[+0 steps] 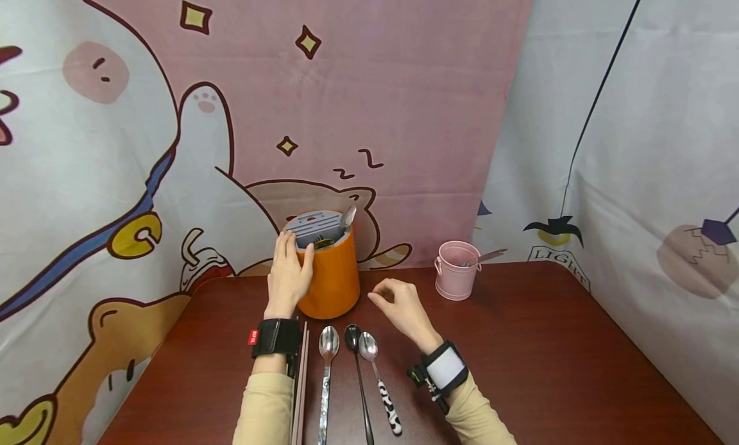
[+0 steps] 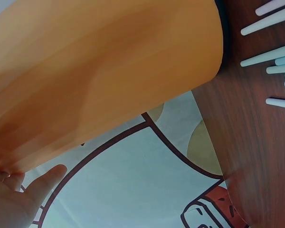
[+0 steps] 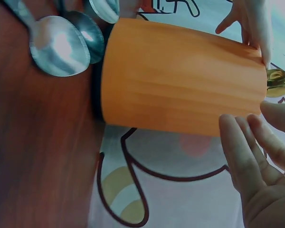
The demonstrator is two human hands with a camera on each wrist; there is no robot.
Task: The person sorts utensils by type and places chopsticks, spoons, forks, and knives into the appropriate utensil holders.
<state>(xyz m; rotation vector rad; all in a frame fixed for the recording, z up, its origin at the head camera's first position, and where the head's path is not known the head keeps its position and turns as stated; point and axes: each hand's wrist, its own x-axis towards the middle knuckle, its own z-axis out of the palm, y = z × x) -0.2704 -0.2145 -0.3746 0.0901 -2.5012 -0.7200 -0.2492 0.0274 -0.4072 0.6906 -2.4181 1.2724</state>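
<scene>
My left hand (image 1: pixel 287 272) rests against the upper left side of an orange utensil holder (image 1: pixel 333 288), its fingers extended near the rim. In the left wrist view the thumb stands off the wall. A grey slotted insert (image 1: pixel 312 226) tops the holder. A silver utensil (image 1: pixel 349 217) and a gold one (image 3: pixel 279 81) stick out of it. To the right of the holder, my right hand (image 1: pixel 402 307) hovers with fingers loosely bent and nothing visible in them. In front of the holder lie a silver spoon (image 1: pixel 328 344), a dark spoon (image 1: pixel 352 339) and a spoon with black-and-white handle (image 1: pixel 389 406).
Several chopsticks (image 1: pixel 301 387) lie beside the left forearm; their pale tips (image 2: pixel 261 57) show in the left wrist view. A small pink bucket (image 1: pixel 457 279) holding thin utensils stands on the brown table (image 1: pixel 554 361) at the right. A printed cloth (image 1: pixel 404 99) hangs behind.
</scene>
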